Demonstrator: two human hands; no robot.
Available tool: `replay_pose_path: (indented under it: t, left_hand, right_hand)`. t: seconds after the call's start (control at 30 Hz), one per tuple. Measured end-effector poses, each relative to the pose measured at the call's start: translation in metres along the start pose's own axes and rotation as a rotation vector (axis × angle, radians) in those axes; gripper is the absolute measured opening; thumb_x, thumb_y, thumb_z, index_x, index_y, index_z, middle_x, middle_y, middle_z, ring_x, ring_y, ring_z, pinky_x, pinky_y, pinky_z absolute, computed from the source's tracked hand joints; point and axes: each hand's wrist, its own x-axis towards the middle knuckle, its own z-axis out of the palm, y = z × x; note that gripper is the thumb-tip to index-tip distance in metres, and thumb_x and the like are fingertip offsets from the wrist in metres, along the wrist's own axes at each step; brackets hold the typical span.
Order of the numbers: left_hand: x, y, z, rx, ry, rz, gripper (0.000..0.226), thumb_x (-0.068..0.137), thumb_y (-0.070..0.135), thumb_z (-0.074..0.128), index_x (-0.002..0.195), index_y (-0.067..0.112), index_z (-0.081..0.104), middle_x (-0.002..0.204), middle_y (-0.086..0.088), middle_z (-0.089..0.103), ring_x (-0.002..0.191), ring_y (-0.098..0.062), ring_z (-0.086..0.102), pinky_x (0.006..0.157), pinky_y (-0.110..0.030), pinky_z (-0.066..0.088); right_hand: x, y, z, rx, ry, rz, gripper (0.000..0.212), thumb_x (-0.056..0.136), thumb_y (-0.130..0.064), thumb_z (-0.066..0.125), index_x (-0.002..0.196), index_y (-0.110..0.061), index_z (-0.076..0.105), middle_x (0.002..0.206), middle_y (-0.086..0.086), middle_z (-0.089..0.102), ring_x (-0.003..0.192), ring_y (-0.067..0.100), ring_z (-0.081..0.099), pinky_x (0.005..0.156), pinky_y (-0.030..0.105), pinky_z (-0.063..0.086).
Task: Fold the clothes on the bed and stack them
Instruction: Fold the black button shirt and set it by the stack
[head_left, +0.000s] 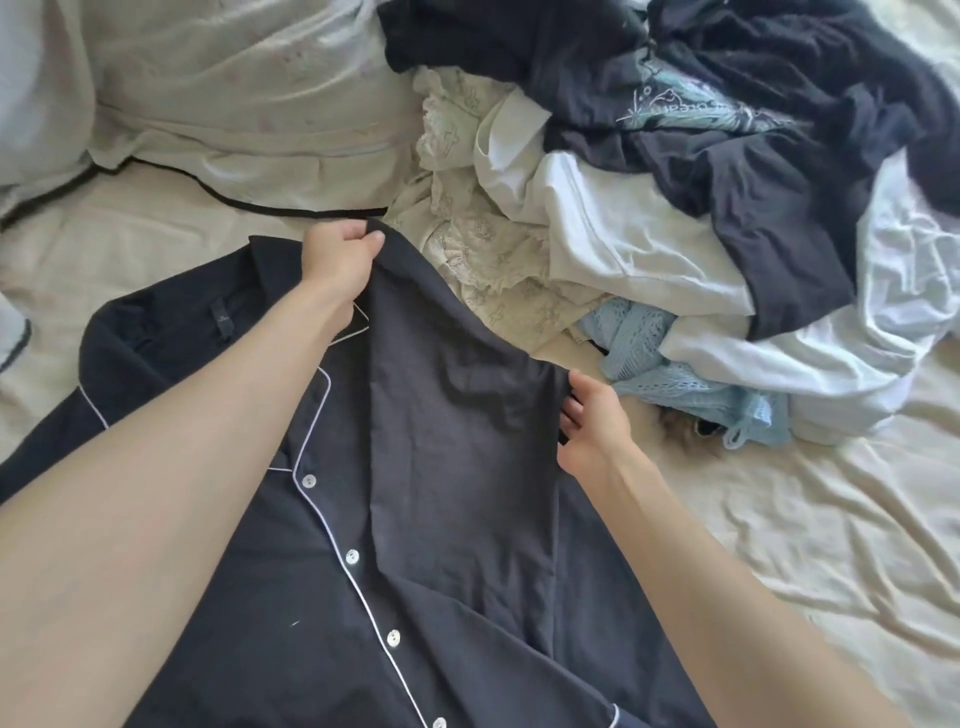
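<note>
The cream, wrinkled cotton bed sheet fills the view. On it, from the centre down to 6 o'clock, lies the dark navy button-front pyjama shirt with white piping, collar toward 10 o'clock. It looks light, soft and limp, likely to sag and crease wherever it is unsupported, so shoulder seams, hems and fold edges seem the best places to hold it. At 1 to 3 o'clock sits the unfolded heap of black, white and pale blue clothes, well apart from any stack.

The shirt's right-hand panel is lifted and turned inward. The left hand, at 12 o'clock of the shirt, pinches its upper corner between curled fingers and thumb. The right hand, at 3 o'clock, grips the panel's outer edge, thumb on top and fingers tucked beneath the cloth.
</note>
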Motion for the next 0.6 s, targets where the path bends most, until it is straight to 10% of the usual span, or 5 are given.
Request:
replay_pose_path:
  t: [0.2, 0.6]
  left_hand:
    - [-0.007, -0.015, 0.006, 0.138, -0.044, 0.048, 0.049, 0.089, 0.008, 0.058, 0.136, 0.010, 0.048, 0.131, -0.007, 0.056, 0.114, -0.014, 0.055, 0.102, -0.029, 0.043]
    - [-0.147, -0.130, -0.027, 0.372, -0.038, -0.171, 0.043, 0.085, 0.013, 0.065, 0.124, 0.009, 0.047, 0.107, -0.004, 0.053, 0.091, -0.015, 0.043, 0.075, -0.018, 0.031]
  right_hand:
    - [0.008, 0.017, -0.016, -0.424, 0.013, -0.123, 0.036, 0.088, -0.035, 0.065, 0.116, -0.013, 0.063, 0.124, 0.004, 0.062, 0.117, 0.022, 0.056, 0.103, 0.039, 0.042]
    - [-0.021, 0.084, -0.080, -0.972, 0.048, -0.262, 0.016, 0.089, -0.028, 0.060, 0.100, -0.017, 0.056, 0.088, -0.003, 0.062, 0.082, 0.015, 0.060, 0.074, 0.031, 0.050]
